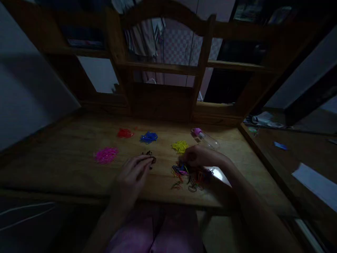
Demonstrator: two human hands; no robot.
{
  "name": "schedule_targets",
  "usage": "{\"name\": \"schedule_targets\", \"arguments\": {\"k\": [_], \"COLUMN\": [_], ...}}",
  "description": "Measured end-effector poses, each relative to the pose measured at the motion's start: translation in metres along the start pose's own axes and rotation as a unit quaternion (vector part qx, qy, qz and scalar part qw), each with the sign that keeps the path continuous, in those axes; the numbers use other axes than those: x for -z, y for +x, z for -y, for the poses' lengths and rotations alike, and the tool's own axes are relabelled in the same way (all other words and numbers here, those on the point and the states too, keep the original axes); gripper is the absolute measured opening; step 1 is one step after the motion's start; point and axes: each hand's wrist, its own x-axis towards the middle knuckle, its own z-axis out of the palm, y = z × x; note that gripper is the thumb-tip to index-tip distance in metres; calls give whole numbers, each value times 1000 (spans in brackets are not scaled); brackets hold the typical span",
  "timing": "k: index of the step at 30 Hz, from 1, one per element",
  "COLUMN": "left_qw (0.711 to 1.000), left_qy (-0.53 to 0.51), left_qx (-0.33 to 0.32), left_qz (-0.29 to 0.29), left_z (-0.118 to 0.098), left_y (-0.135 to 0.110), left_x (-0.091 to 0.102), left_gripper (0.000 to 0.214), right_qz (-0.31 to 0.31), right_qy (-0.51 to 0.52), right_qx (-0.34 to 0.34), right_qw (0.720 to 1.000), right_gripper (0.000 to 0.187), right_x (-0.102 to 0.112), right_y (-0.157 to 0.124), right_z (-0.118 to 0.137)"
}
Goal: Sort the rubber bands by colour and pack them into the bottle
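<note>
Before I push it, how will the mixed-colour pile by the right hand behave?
The mixed-colour pile may drag in clumps, since its thin loops overlap. Single pieces look light and probably floppy, being thin and curled. Stray strands at its near left edge would likely scatter separately.

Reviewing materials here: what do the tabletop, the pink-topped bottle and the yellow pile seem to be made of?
Tabletop: likely wood, smooth, with light brown tones and faint grain.
Bottle: clear plastic or glass, since its body is see-through; the pink top looks opaque, probably plastic.
Yellow pile: perhaps rubber, judging by its thin, tangled strands; too small and dim to confirm.
</note>
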Motion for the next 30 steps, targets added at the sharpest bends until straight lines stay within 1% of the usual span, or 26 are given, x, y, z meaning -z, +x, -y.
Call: {"name": "schedule_targets", "arguments": {"k": [3, 5, 8, 11, 14, 19, 23, 27, 30], "left_qw": [996, 991, 984, 980, 977, 976, 975, 973, 971], "left_qy": [-42, -67, -93, -104, -107, -104, -118, -132, -142], "left_qx": [4, 16, 29, 31, 29, 39, 48, 58, 65], "left_qz": [76, 118, 148, 166, 182, 187, 181, 183, 180], "left_z": [-22, -32, -38, -37, -35, -34, -34, -36, -38], "left_y": [2, 2, 2, 0, -2, -3, -2, 0, 1], "left_x": [-22, -36, -53, -63, -64, -60, -59, -57, -54], "left_gripper": [26, 28, 34, 41, 45, 43, 40, 37, 35], "right_qz": [6, 4, -14, -39, -37, 23, 62, 48, 19], "right_qy": [19, 58, 148, 240, 282, 267, 304, 342, 340], "right_qx": [5, 8, 14, 22, 20, -3, -35, -25, -19], "right_qw": [1000, 998, 989, 970, 959, 963, 950, 938, 940], "right_gripper": [19, 17, 16, 14, 15, 16, 24, 28, 32], "right_x": [4, 7, 10, 12, 12, 9, 9, 12, 13], "right_y": [-2, -2, -1, 1, 3, 3, 1, 0, 0], "right_z": [1, -1, -8, -15, -19, -21, -17, -13, -13]}}
